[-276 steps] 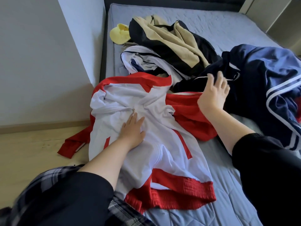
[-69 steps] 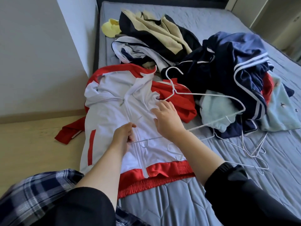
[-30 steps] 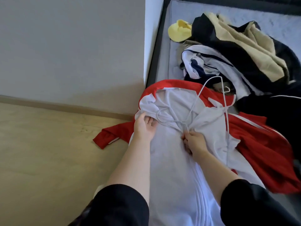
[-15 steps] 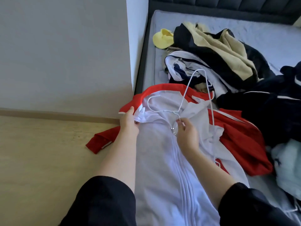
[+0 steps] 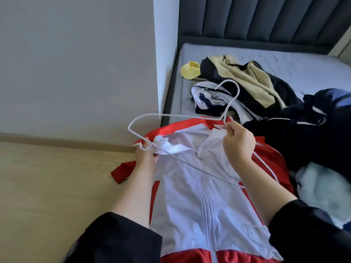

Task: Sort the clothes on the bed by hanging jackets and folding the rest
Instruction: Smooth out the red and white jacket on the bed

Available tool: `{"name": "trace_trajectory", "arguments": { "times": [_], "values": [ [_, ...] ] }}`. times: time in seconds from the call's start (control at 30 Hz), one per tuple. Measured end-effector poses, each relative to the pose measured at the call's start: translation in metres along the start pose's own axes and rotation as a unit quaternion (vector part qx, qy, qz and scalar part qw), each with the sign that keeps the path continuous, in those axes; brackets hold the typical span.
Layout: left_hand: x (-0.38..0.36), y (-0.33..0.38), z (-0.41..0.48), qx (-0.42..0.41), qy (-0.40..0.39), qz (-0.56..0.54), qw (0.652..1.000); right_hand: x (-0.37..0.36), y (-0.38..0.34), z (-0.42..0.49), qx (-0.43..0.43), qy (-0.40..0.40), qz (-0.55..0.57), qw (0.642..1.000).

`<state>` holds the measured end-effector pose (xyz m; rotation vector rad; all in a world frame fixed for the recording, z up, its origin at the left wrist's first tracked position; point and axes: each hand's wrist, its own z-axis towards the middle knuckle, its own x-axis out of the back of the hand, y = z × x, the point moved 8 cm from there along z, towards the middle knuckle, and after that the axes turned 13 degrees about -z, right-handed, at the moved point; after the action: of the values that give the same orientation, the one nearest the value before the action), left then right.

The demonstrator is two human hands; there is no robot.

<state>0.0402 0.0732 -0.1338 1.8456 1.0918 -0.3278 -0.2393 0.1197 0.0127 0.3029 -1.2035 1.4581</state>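
Jacket (image 5: 199,196) lies at near edge of bed (image 5: 284,59). Left hand (image 5: 146,156) fingers pinch its left shoulder and hanger (image 5: 190,116) end. Right hand (image 5: 238,143) fingers grip hanger neck with collar, likely holding neck open to slip hanger inside. Other clothes (image 5: 256,80) heaped farther back.

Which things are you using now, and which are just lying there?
In use: white hanger, pinched by the right hand; red and white jacket, gripped by the left hand.
Lying untouched for now: yellow cap, beige and black garment, white and navy top, dark navy pile, pale blue cloth.
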Motion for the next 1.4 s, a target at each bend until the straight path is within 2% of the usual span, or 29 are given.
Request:
{"name": "trace_trajectory", "arguments": {
  "times": [0.13, 0.3, 0.43, 0.57, 0.63, 0.73, 0.8, 0.87, 0.93, 0.97, 1.0, 1.03, 1.07, 1.1, 1.17, 1.23, 1.3, 1.33, 1.4],
  "values": [
    [0.011, 0.013, -0.009, -0.01, 0.023, 0.013, 1.0, 0.013, 0.001, -0.002, 0.035, 0.059, 0.001, 0.998],
    [0.014, 0.021, -0.02, -0.039, 0.028, 0.042, 0.998, 0.018, 0.015, 0.006, -0.001, 0.089, -0.046, 0.995],
    [0.013, 0.025, -0.021, -0.073, 0.026, 0.129, 0.989, 0.007, 0.007, 0.005, 0.022, 0.062, -0.089, 0.994],
    [-0.01, 0.018, -0.034, -0.088, -0.055, 0.22, 0.97, -0.016, -0.013, -0.005, 0.037, -0.007, -0.067, 0.997],
    [-0.032, 0.005, -0.048, -0.063, -0.132, 0.184, 0.972, -0.033, -0.024, -0.008, 0.033, -0.054, -0.037, 0.997],
    [-0.049, -0.022, -0.072, 0.068, -0.226, 0.1, 0.967, -0.059, -0.027, -0.005, -0.037, -0.136, 0.041, 0.989],
    [-0.045, -0.033, -0.083, 0.152, -0.246, 0.07, 0.955, -0.073, -0.032, -0.001, -0.072, -0.18, 0.096, 0.976],
    [-0.041, -0.034, -0.088, 0.184, -0.252, 0.06, 0.948, -0.08, -0.044, 0.002, -0.071, -0.206, 0.132, 0.967],
    [-0.036, -0.026, -0.087, 0.162, -0.219, 0.095, 0.958, -0.078, -0.058, 0.004, -0.055, -0.208, 0.158, 0.964],
    [-0.032, -0.017, -0.083, 0.11, -0.191, 0.144, 0.965, -0.077, -0.064, 0.005, -0.045, -0.206, 0.168, 0.963],
    [-0.029, -0.002, -0.078, 0.024, -0.154, 0.226, 0.962, -0.074, -0.068, 0.006, -0.034, -0.203, 0.175, 0.963],
    [-0.025, 0.02, -0.077, -0.095, -0.104, 0.33, 0.933, -0.072, -0.072, 0.008, -0.025, -0.201, 0.182, 0.962],
    [-0.024, 0.044, -0.082, -0.217, -0.048, 0.421, 0.879, -0.07, -0.075, 0.01, -0.016, -0.199, 0.188, 0.962],
    [-0.028, 0.064, -0.093, -0.33, -0.008, 0.475, 0.816, -0.068, -0.077, 0.012, -0.009, -0.198, 0.193, 0.961],
    [-0.043, 0.085, -0.111, -0.486, 0.01, 0.513, 0.707, -0.065, -0.08, 0.014, 0.004, -0.202, 0.199, 0.959],
    [-0.057, 0.086, -0.116, -0.537, -0.012, 0.576, 0.616, -0.062, -0.084, 0.014, 0.022, -0.213, 0.211, 0.954],
    [-0.069, 0.078, -0.114, -0.522, -0.048, 0.643, 0.558, -0.055, -0.089, 0.014, 0.045, -0.217, 0.221, 0.95],
    [-0.071, 0.074, -0.112, -0.509, -0.06, 0.662, 0.546, -0.052, -0.091, 0.014, 0.059, -0.219, 0.222, 0.948],
    [-0.074, 0.074, -0.112, -0.514, -0.067, 0.66, 0.544, -0.046, -0.097, 0.011, 0.087, -0.227, 0.222, 0.944]
  ]
}}
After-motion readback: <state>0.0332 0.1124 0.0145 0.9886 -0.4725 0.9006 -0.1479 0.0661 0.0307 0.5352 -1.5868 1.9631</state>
